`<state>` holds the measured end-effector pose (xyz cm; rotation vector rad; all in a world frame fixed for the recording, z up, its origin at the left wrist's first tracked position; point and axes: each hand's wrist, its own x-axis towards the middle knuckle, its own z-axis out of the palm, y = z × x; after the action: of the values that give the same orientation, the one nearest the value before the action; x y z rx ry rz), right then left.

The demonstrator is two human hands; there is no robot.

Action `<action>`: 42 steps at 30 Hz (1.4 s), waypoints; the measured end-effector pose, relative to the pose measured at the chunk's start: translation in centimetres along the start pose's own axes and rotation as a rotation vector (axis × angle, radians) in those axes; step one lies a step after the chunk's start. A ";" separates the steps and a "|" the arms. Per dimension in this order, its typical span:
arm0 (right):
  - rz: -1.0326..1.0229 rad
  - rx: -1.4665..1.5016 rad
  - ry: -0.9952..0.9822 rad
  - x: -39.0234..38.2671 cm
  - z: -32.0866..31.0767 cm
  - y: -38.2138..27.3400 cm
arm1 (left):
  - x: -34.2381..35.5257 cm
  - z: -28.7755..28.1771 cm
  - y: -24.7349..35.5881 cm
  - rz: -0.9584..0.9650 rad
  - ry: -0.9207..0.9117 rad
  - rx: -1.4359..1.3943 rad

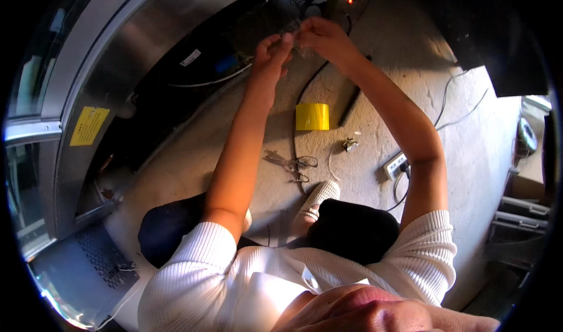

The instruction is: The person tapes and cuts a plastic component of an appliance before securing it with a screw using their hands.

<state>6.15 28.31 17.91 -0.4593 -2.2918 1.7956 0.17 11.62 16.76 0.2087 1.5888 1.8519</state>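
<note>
Both arms stretch forward, and my hands meet near the far side. My left hand [273, 58] is closed in a pinch, thumb against fingers. Beside it my right hand [324, 37] also pinches, with fingertips almost touching the left ones. Between them is a thin, clear, film-like strip [304, 49]; whether it is tape or plastic I cannot tell. On the floor below my hands stands a yellow roll of tape [312, 117]. Nearer my feet lie scissors [305, 162] and another open hand tool [280, 159], partly overlapping.
An opened metal appliance [99, 85] with a dark interior fills the left. A black cable [302, 91] and a dark rod [350, 106] lie on the concrete floor. A small metallic part [350, 145] sits nearby. Right of it is a white power strip [396, 166] with a plug in it.
</note>
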 end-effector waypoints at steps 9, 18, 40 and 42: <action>-0.054 0.140 0.049 3.3 2.6 1.5 | 5.8 -2.3 2.6 0.328 -0.030 0.215; 0.060 0.497 -0.102 4.6 3.4 3.3 | 8.7 -4.9 4.3 0.402 -0.028 0.566; -0.288 0.076 0.554 12.9 5.2 7.2 | 16.6 -4.0 5.3 0.516 0.083 1.150; -0.333 0.119 0.577 13.5 5.4 7.3 | 20.8 -6.7 3.6 0.648 0.160 1.221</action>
<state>-7.35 29.84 9.01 -0.4665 -1.7375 1.3978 -20.47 18.18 12.28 1.2338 2.8069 0.9999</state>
